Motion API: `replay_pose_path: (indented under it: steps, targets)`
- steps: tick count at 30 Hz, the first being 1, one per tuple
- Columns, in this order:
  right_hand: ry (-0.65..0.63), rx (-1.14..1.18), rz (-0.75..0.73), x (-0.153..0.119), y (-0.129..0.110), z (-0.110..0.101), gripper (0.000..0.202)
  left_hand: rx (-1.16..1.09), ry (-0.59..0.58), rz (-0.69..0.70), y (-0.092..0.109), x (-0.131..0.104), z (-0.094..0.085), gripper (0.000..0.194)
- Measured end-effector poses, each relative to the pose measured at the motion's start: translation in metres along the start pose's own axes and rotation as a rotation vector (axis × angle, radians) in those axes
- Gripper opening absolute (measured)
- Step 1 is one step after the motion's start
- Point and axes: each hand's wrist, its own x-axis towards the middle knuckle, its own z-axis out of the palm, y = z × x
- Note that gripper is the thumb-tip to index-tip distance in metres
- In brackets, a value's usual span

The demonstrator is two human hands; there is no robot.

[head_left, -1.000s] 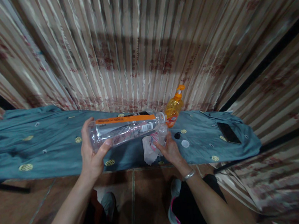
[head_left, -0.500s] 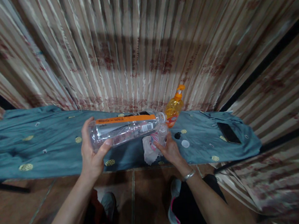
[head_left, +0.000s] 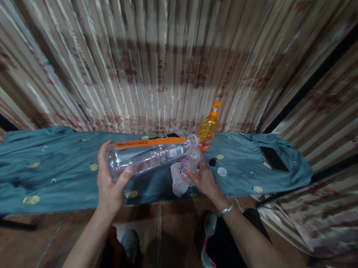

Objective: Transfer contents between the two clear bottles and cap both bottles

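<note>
My left hand is wrapped round the base of a large clear plastic bottle with an orange and black label. The bottle lies nearly level, its open neck pointing right. Under that neck, my right hand grips a smaller clear plastic bottle with a pink-marked label; the two mouths are close together, and I cannot tell whether they touch. A crumpled whitish cloth or tissue lies just left of my right hand. Behind the necks stands an orange pump bottle of yellow liquid.
A narrow table has a teal cloth with yellow patterns. To the right lie a small black cap, a white round lid and a black phone. Pleated curtains hang behind; dark metal poles run at the sides.
</note>
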Motion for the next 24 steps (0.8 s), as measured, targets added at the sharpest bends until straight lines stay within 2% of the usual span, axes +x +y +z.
replay_pose_path:
  steps: [20,24]
  targets:
    - [-0.017,0.000,0.023,0.0003,-0.0026,-0.0005,0.068,-0.054,0.015,-0.037,0.0035,0.0013,-0.0003,0.084]
    - [-0.005,0.009,-0.005,0.0002,-0.0017,-0.0003,0.063,-0.053,0.008,-0.043,0.0013,0.0014,0.0002,0.084]
